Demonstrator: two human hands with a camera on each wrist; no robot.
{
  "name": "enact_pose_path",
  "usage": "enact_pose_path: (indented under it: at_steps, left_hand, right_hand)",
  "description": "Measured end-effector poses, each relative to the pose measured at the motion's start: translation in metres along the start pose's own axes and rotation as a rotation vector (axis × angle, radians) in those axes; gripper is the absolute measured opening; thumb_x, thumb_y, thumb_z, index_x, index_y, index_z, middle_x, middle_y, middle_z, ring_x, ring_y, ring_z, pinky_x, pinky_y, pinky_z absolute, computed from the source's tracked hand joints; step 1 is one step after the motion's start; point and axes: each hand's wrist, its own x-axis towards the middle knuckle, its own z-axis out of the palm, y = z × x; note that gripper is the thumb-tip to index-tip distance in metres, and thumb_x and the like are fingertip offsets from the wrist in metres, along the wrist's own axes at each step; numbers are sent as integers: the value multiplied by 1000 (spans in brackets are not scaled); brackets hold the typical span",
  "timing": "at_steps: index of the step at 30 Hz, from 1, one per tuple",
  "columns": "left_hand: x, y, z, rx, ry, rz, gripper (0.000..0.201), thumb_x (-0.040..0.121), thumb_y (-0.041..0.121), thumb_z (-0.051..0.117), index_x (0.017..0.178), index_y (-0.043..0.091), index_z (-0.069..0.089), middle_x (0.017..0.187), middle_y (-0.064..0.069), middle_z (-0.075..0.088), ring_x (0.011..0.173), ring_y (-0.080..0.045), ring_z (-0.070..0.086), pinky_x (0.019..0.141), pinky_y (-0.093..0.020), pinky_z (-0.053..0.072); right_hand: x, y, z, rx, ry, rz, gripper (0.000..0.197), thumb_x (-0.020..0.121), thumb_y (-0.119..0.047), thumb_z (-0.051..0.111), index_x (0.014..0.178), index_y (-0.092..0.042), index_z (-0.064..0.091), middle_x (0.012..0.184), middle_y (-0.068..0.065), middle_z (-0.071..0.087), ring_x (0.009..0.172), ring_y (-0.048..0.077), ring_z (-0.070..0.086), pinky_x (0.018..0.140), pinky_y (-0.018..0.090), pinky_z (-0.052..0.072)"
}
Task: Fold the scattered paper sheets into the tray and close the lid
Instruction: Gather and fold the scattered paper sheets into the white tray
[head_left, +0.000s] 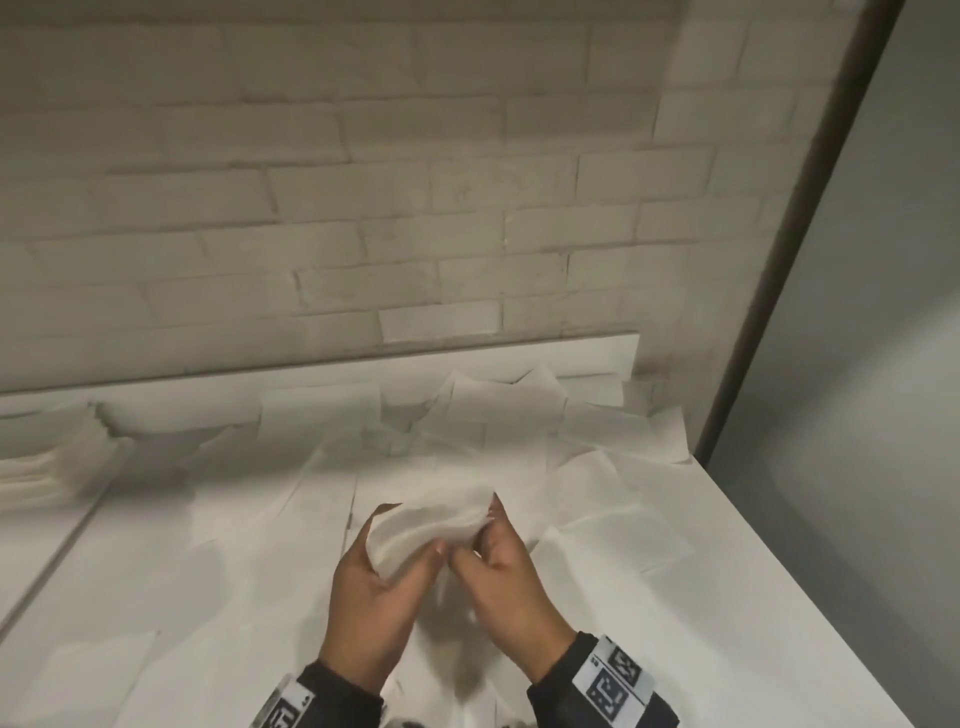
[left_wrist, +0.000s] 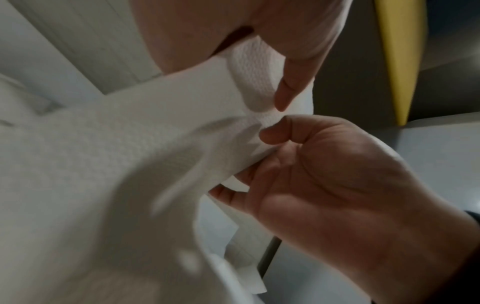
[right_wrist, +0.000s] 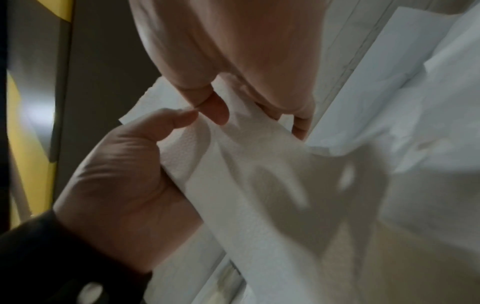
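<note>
- Both hands together above the white table (head_left: 727, 597): left hand (head_left: 374, 613) and right hand (head_left: 511, 592) pinch one embossed paper sheet (head_left: 426, 525), bowed between them.
- Loose sheets (head_left: 493, 431) lie scattered beyond; folded stack (head_left: 47, 467) far left.

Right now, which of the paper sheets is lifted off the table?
The embossed paper sheet pinched between the left hand and right hand; the other sheets lie flat.

The stack of sheets (head_left: 47, 462) at left is cut off by the edge.
</note>
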Motion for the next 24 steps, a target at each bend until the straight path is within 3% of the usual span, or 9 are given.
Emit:
enact_pose_path:
  at_steps: [2, 6, 11, 13, 15, 18, 20, 22, 24]
  left_hand:
    - [-4, 7, 0, 2, 41, 42, 38, 63, 30, 78, 95, 10, 73, 89, -5, 77, 85, -19, 73, 71, -22, 57]
    - [-4, 19, -3, -20, 18, 121, 22, 70, 9, 81, 91, 10, 72, 87, -2, 76, 81, -11, 73, 69, -17, 55]
    - [-3, -4, -11, -14, 25, -66, 18, 84, -3, 69, 83, 13, 77, 86, -4, 77, 86, -23, 73, 66, -19, 56]
    - [-2, -1, -12, -137, 77, -97, 23, 86, -2, 64, 85, 16, 78, 91, -9, 77, 88, -24, 73, 72, -31, 58]
    - [2, 8, -19, -287, 121, -149, 18, 84, 3, 64, 91, 14, 77, 99, -12, 75, 92, -26, 72, 80, -39, 56]
    - [15, 15, -50, -440, 142, -143, 28, 83, -5, 58, 107, 7, 66, 101, -10, 75, 84, -20, 72, 70, -29, 59]
    - [22, 19, -74, -273, 64, -66, 48, 78, -9, 62, 121, 12, 57, 96, -6, 74, 81, -18, 70, 67, -23, 58]
    - [23, 27, -88, -11, -48, -12, 57, 73, -11, 70, 120, 19, 56, 96, -5, 75, 82, -19, 72, 67, -20, 57]
    - [23, 31, -91, 92, -94, 16, 62, 69, -10, 78, 116, 25, 58, 98, -5, 75, 80, -19, 73, 66, -20, 57]
  right_hand:
    - [-7, -10, 4, -19, 8, -102, 33, 91, 1, 51, 123, -7, 52, 107, -2, 72, 103, 11, 66, 89, 22, 50]
    - [-11, -21, 7, 40, 29, -219, 24, 92, 4, 50, 111, -11, 51, 97, -8, 70, 93, 5, 65, 82, 21, 50]
    - [-7, 3, 0, -98, -47, 13, 46, 83, 4, 56, 119, -21, 46, 109, 3, 67, 96, 7, 66, 84, 29, 55]
    - [-7, 7, -7, -279, -125, 84, 42, 78, -5, 59, 114, -25, 53, 109, -1, 69, 97, 8, 68, 91, 38, 55]
    - [-5, 2, -16, -378, -180, 99, 29, 80, -12, 62, 106, -24, 64, 107, -3, 72, 98, 10, 69, 94, 41, 53]
    - [1, -21, -31, -364, -203, 126, 25, 76, -21, 70, 101, -16, 70, 101, 4, 75, 92, 22, 72, 89, 46, 55]
    - [5, -40, -41, -480, -212, 45, 19, 76, -21, 70, 95, -17, 70, 95, 3, 74, 86, 20, 71, 83, 41, 56]
    - [7, -58, -44, -668, -253, -77, 10, 79, -20, 68, 89, -19, 69, 86, -3, 71, 82, 12, 67, 77, 35, 53]
    - [6, -69, -40, -849, -306, -218, 8, 82, -18, 65, 87, -21, 70, 77, -15, 63, 80, 7, 60, 75, 29, 48]
